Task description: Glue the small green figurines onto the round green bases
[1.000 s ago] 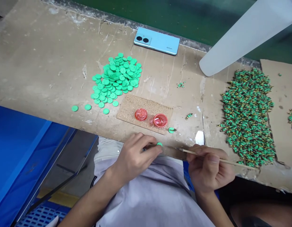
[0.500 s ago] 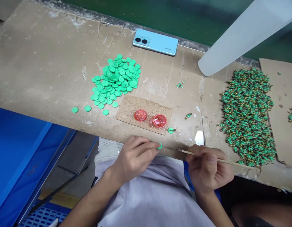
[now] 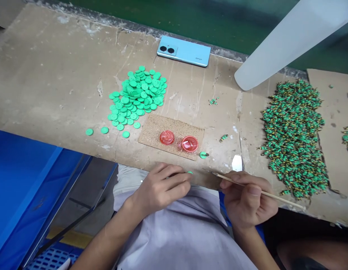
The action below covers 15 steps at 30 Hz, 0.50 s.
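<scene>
Close to the table's front edge, my left hand (image 3: 164,187) is closed on a small green disc (image 3: 190,173); only a sliver of it shows past the fingertips. My right hand (image 3: 249,198) grips a thin paintbrush (image 3: 258,190) with a pale wooden handle, its fine dark tip pointing left toward the disc but apart from it. Beyond the hands lies a speckled brown board (image 3: 151,131) bearing a red container (image 3: 190,144) and its red lid (image 3: 166,137). Another green disc (image 3: 203,155) with a small dark piece on it lies just right of the board.
A heap of green discs (image 3: 137,93) lies left of centre. On the right is a large pile of tiny green, yellow and black pieces (image 3: 294,138). A light blue phone (image 3: 183,51) lies at the back, beside a slanting white tube (image 3: 277,48).
The brush has tilted, and its tip has moved slightly up and left. My left fingers have shifted, so less of the green disc shows.
</scene>
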### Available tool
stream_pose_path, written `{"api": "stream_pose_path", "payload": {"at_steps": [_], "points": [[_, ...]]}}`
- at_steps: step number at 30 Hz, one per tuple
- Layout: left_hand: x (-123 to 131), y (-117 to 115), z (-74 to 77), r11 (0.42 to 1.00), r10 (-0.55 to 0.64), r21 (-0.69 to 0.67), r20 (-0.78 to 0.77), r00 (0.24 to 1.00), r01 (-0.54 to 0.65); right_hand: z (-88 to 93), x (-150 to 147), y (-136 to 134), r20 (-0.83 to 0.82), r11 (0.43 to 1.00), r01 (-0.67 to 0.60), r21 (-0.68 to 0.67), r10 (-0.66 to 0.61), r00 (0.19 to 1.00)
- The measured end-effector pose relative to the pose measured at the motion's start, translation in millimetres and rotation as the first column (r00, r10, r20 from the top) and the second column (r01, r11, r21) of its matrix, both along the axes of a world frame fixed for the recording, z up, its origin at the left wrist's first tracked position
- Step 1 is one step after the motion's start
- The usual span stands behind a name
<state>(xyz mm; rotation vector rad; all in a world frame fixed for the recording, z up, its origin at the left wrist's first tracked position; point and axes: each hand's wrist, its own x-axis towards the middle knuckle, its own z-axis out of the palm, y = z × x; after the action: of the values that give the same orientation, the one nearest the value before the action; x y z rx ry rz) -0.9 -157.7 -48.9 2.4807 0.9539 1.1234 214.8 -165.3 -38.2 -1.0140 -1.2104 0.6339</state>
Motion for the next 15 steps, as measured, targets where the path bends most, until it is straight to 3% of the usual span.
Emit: {"api": "stream_pose_path", "payload": {"at_steps": [5, 15], "points": [[-2.7, 2.1, 1.0, 0.999, -0.021, 0.026, 0.027, 0.999, 0.020, 1.4, -1.7, 0.6, -0.015, 1.000, 0.004, 0.014, -0.004, 1.000], [-3.5, -6.9, -12.4, 0.996, 0.082, 0.034, 0.081, 0.993, -0.085, 0.0, 0.8, -2.4, 0.013, 1.000, 0.010, -0.024, -0.010, 1.000]]}}
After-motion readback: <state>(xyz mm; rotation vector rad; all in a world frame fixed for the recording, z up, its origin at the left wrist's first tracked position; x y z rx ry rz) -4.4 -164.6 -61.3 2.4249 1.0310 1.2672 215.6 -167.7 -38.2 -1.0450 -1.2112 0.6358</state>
